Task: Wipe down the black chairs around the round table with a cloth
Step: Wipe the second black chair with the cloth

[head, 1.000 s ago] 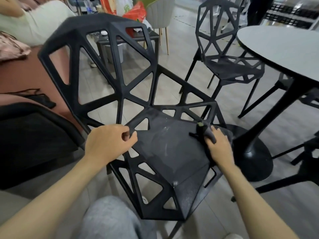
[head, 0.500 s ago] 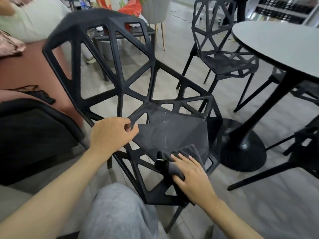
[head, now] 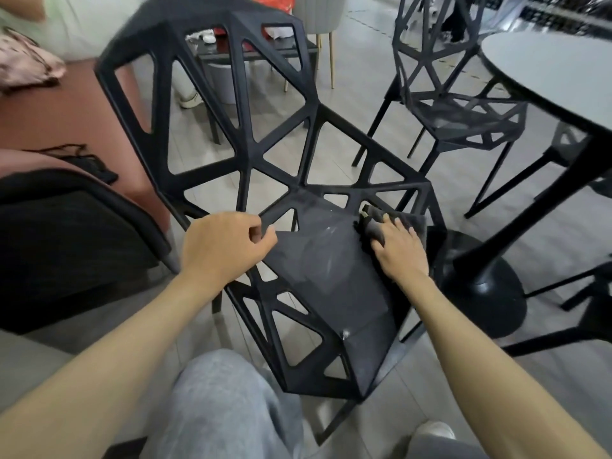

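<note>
A black lattice chair [head: 331, 279] stands right in front of me, its dusty seat facing up. My left hand [head: 222, 250] grips the seat's left edge where the backrest struts meet it, fingers curled round the frame. My right hand [head: 400, 251] lies flat with straight fingers on a dark grey cloth [head: 414, 223], pressing it onto the far right part of the seat. A second black lattice chair [head: 463, 117] stands beyond, beside the round grey table [head: 556, 74].
The table's black pedestal base [head: 486, 293] sits just right of the chair. More black chair legs [head: 579, 326] cross the floor at far right. A dark armchair [head: 66, 233] and a reddish couch [head: 66, 107] stand left. My knee [head: 228, 409] is below the seat.
My right hand has pushed the cloth from the seat's near front edge back up to its far right part. My left hand keeps its grip on the chair's left edge.
</note>
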